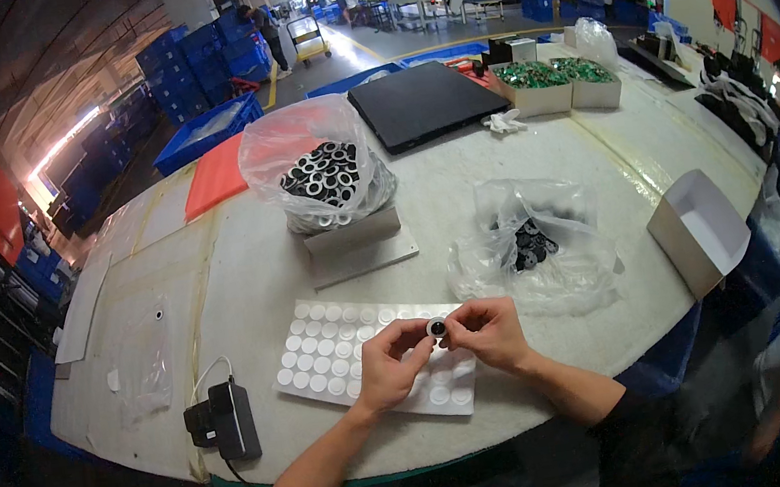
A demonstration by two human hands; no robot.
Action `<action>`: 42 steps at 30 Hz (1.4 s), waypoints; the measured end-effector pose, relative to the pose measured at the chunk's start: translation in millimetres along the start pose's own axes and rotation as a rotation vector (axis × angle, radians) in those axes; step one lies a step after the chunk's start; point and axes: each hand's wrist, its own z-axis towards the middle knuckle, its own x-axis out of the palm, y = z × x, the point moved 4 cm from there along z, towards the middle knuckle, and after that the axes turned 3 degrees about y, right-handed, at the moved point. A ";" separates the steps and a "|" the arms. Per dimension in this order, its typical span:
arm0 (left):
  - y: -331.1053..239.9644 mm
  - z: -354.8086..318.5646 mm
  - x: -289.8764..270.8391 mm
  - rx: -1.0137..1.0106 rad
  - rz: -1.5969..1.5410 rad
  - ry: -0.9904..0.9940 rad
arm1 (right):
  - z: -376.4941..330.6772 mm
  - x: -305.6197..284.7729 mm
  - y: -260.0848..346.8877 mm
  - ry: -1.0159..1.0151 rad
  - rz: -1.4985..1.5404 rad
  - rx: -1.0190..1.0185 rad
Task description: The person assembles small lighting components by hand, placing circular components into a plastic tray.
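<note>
Between my two hands is a small round black-and-white ring part (pixel 436 328), pinched at its left side by my left hand (pixel 391 364) and at its right by my right hand (pixel 487 333). Both hands hover over a white sheet of round white stickers or discs (pixel 321 348), set in rows; my hands hide part of it. Beyond my left hand, a clear plastic bag (pixel 273 151) stands full of black-and-white rings (pixel 328 175). Past my right hand, another clear bag (pixel 573 270) lies spread out with small black parts (pixel 533 243) in it.
A black power adapter (pixel 233 420) with a cable sits at the near left. An open white box (pixel 700 233) stands at the right edge. Along the back are a black flat panel (pixel 428 102), a red sheet (pixel 214 177) and boxes of green parts (pixel 537 89). A loose ring (pixel 159 315) lies at left.
</note>
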 end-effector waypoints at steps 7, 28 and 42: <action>10.2 -1.6 -3.4 -0.067 0.039 -0.032 | -1.9 -3.9 1.8 0.134 -0.240 -0.045; -9.4 -1.0 -7.1 -0.007 -0.059 0.050 | -4.7 6.3 1.9 0.134 -0.161 -0.031; -15.8 6.1 2.5 0.213 0.452 0.211 | 0.8 -10.3 -0.7 0.151 -0.395 -0.247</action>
